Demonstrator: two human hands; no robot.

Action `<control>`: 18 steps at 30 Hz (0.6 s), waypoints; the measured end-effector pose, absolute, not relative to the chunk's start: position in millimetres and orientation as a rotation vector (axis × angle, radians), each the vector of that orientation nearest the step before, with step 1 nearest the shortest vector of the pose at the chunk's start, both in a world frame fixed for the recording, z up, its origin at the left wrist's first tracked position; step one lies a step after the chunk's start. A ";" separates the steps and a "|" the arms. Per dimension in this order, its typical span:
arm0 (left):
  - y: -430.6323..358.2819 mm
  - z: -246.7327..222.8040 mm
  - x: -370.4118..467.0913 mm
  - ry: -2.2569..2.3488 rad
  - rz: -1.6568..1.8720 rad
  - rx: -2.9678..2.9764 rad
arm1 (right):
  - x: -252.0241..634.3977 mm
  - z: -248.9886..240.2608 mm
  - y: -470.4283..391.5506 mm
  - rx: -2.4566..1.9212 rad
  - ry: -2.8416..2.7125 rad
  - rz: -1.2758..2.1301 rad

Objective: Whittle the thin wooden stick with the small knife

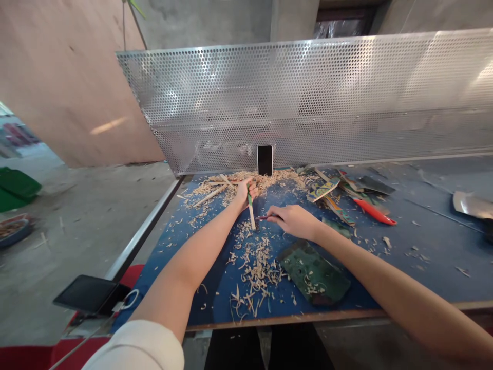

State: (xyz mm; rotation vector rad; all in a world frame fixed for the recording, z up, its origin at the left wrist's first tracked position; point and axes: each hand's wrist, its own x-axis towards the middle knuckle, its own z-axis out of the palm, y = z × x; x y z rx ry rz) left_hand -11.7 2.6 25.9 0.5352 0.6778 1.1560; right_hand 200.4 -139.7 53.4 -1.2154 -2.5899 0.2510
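My left hand is closed around a pale wooden stick with a green part at the grip. The stick's lower end slants down toward the blue tabletop. My right hand is closed on the thin, dark reddish handle of a small tool, which looks like a carving knife. Its working end is beside the stick's lower end; whether the two touch is too small to tell. Curled wood shavings lie under and in front of both hands. To the right of them rests a dark green pad.
A phone stands upright against a perforated metal screen. More sticks lie at the back left. At right are a red-handled tool, patterned strips and a metal blade. A black tablet-like device sits at lower left.
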 end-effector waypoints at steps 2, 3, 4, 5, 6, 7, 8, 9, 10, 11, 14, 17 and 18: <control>1.8 26.3 -10.5 0.694 1.177 0.544 | 198.0 49.8 -137.8 -1.217 -2.619 0.285; 1.1 26.6 -9.8 0.701 1.196 0.551 | 196.6 48.3 -137.6 -1.209 -2.626 0.306; 0.4 26.9 -9.0 0.705 1.208 0.563 | 195.1 46.9 -137.7 -1.195 -2.629 0.328; -0.4 27.0 -8.3 0.708 1.215 0.579 | 193.5 45.6 -137.9 -1.178 -2.630 0.348; -1.2 27.0 -7.8 0.710 1.216 0.596 | 192.0 44.3 -138.1 -1.161 -2.628 0.362; -1.9 26.9 -7.5 0.712 1.213 0.611 | 190.4 42.8 -138.1 -1.146 -2.623 0.367; -2.3 26.6 -7.6 0.714 1.206 0.624 | 188.9 41.2 -137.9 -1.138 -2.619 0.364; -2.6 26.4 -7.9 0.716 1.198 0.631 | 187.4 39.6 -137.6 -1.137 -2.615 0.357; -2.7 26.1 -8.6 0.715 1.191 0.632 | 186.0 38.0 -137.2 -1.147 -2.608 0.347; -2.5 25.9 -9.4 0.711 1.185 0.628 | 184.6 36.5 -137.0 -1.169 -2.597 0.340; -0.6 25.0 -12.7 0.697 1.146 0.586 | 180.4 33.8 -137.8 -1.275 -2.531 0.370; 2.2 23.3 -15.3 0.701 1.121 0.543 | 176.7 34.6 -140.7 -1.340 -2.486 0.491; 3.0 22.5 -16.0 0.704 1.129 0.538 | 175.7 35.6 -141.7 -1.340 -2.491 0.530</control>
